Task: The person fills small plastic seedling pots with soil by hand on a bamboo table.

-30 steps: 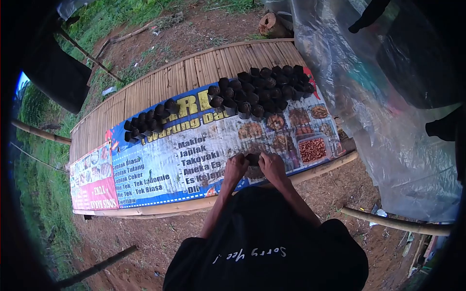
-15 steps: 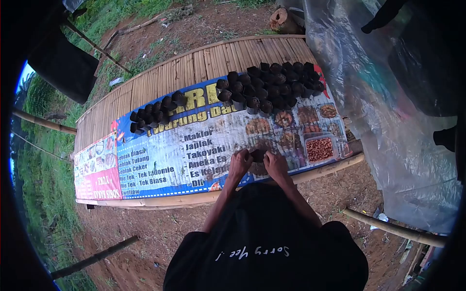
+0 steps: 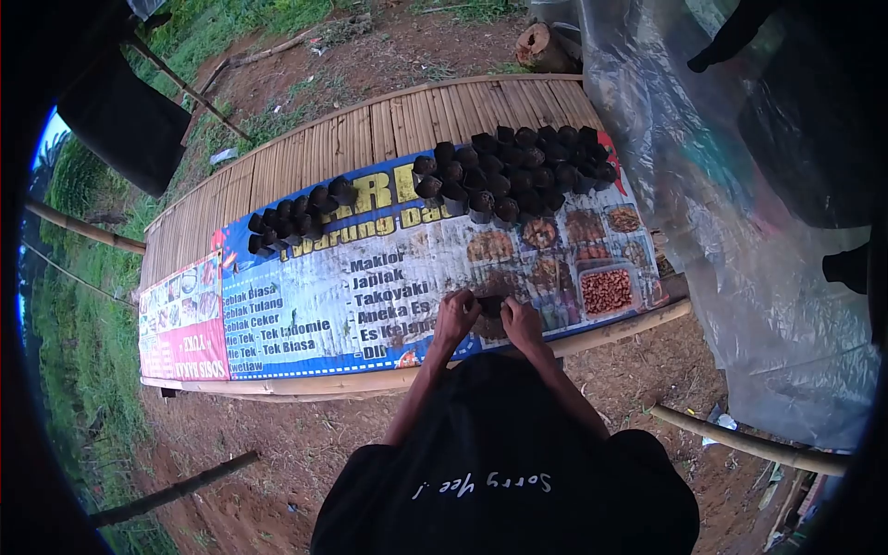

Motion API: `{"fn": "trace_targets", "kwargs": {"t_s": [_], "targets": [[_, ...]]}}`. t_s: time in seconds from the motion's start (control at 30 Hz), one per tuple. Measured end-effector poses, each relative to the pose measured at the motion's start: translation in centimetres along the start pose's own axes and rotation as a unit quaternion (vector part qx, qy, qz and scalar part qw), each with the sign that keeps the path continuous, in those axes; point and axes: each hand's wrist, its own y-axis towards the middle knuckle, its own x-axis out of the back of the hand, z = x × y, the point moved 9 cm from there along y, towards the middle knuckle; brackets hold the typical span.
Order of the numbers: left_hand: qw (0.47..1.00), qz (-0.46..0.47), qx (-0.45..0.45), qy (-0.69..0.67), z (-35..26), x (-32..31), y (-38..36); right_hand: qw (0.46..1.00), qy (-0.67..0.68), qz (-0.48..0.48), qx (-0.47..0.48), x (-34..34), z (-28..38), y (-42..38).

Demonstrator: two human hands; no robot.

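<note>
A small black plastic seedling bag (image 3: 491,306) is held between my two hands, low over the printed banner (image 3: 393,324). My left hand (image 3: 457,315) pinches its left side, and the fingers of my right hand (image 3: 521,321) close on its right side. The bag's mouth looks dark, and what is inside cannot be made out. Farther back on the banner, a large cluster of black seedling bags (image 3: 518,171) stands packed together. A smaller group of the same bags (image 3: 301,215) stands to the left.
The banner covers much of a bamboo-slat table (image 3: 305,139). To the right of my hands is a clear box of reddish-brown seeds (image 3: 608,289). Plastic sheeting (image 3: 666,166) hangs along the right. A bamboo pole (image 3: 749,437) juts in at lower right, and a cut log (image 3: 546,46) lies behind.
The bag's dark mouth shows a little more between my hands, which have shifted slightly lower in view. The whole scene has tilted slightly; the bag clusters stay in place.
</note>
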Motion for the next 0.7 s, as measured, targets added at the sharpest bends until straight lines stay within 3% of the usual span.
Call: {"fn": "trace_targets", "kwargs": {"t_s": [0.1,0.2,0.3,0.43,0.5,0.53,0.6,0.63,0.7], "targets": [[1.0,0.0,-0.003,-0.003,-0.5,0.1,0.1,0.996,-0.006,-0.066,0.055,2.6,1.9,-0.3],[1.0,-0.002,-0.013,-0.003,-0.3,0.3,0.2,1.0,0.03,-0.005,0.001,-0.3,-0.4,-0.7],[0.997,0.025,-0.073,0.018,-0.9,-0.3,1.1,0.999,0.052,0.01,0.012,0.0,-0.4,-0.8],[0.996,0.031,-0.074,0.038,-1.7,0.0,1.5,1.0,0.022,0.019,0.003,1.9,0.3,1.0],[0.998,-0.051,0.029,0.033,-0.8,1.3,0.8,0.998,0.024,0.015,0.05,2.8,1.4,1.9],[0.998,-0.048,0.033,0.033,-1.8,1.6,0.3,0.998,0.024,0.019,0.047,3.0,1.5,2.2],[0.968,0.04,0.198,0.149,-0.5,1.1,-0.7,0.991,-0.037,0.048,0.117,2.8,2.9,3.1],[0.967,0.043,0.19,0.167,0.3,0.5,-1.5,0.983,-0.064,0.123,0.117,1.9,2.8,3.5],[0.97,0.066,0.186,0.141,1.1,-0.6,-2.0,0.979,-0.082,0.095,0.163,2.0,3.6,3.8]]}}
